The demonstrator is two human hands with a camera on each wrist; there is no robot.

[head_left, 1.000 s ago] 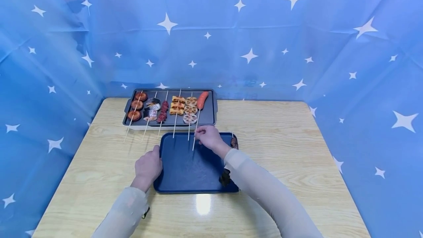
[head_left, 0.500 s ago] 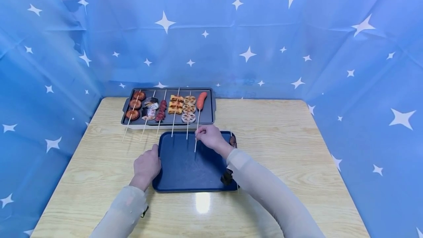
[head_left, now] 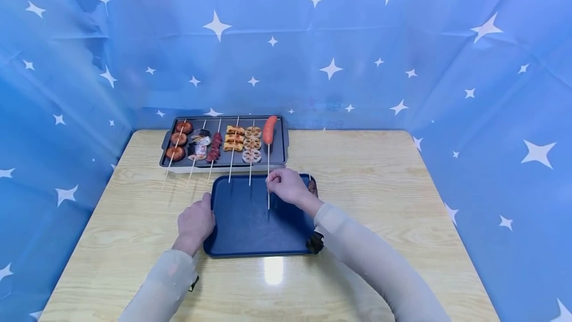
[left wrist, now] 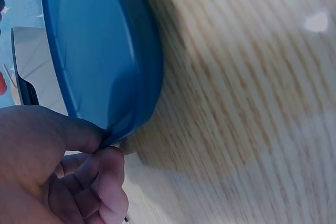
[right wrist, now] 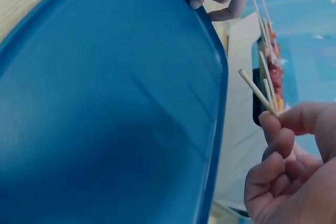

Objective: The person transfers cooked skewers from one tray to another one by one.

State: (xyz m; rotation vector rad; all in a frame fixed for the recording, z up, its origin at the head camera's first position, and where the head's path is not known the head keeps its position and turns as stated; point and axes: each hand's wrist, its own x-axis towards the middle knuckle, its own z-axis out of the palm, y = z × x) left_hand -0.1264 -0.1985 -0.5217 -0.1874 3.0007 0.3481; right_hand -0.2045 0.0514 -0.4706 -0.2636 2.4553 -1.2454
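Observation:
My right hand [head_left: 290,186] pinches the wooden stick of a red sausage skewer [head_left: 269,130] between thumb and fingertips. The sausage overlaps the right part of a dark grill pan [head_left: 279,155], and the stick's lower end reaches over a blue tray [head_left: 250,235]. In the right wrist view, the stick's blunt end [right wrist: 249,81] pokes out past the fingers. My left hand [head_left: 195,221] holds the tray's left rim; in the left wrist view its thumb lies on top with curled fingers [left wrist: 110,177] beneath.
On the pan lie skewers of brown round slices [head_left: 178,139], fish pieces [head_left: 197,150], dark red meat [head_left: 214,147], yellow pieces [head_left: 234,138] and lotus root slices [head_left: 252,144]. Their sticks jut over the front edge. A dark brown skewer [head_left: 313,188] lies along the tray's right side, partly hidden by the right arm.
The sausage skewer has swung from slanting to nearly straight in the head view, and its sausage end sits farther toward the pan's back edge. The left hand keeps its hold on the tray.

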